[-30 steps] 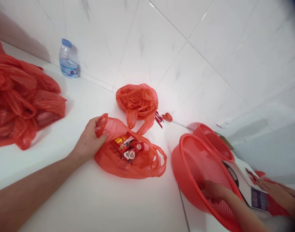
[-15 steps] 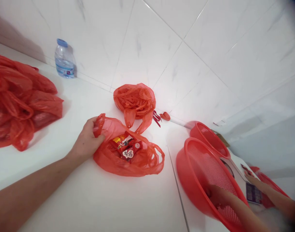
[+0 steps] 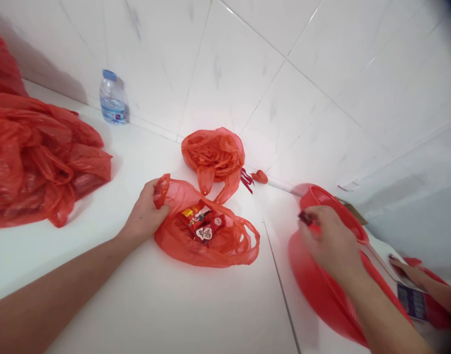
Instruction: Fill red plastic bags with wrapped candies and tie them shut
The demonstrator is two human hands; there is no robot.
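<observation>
Gripping the open red bag (image 3: pixel 199 256) with my left hand (image 3: pixel 144 212), I pinch a dark item (image 3: pixel 305 217) — blurred — in my right hand (image 3: pixel 332 242).

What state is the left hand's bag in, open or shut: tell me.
Open: the left hand grips the edge of the red bag, and wrapped packets show inside.

The one camera here is head-worn, facing forward and down, close above the left hand (image 3: pixel 144 212) and right hand (image 3: pixel 330 241), with the tabletop (image 3: pixel 210 307) below and the wall (image 3: pixel 255 64) slanting across the top.
</observation>
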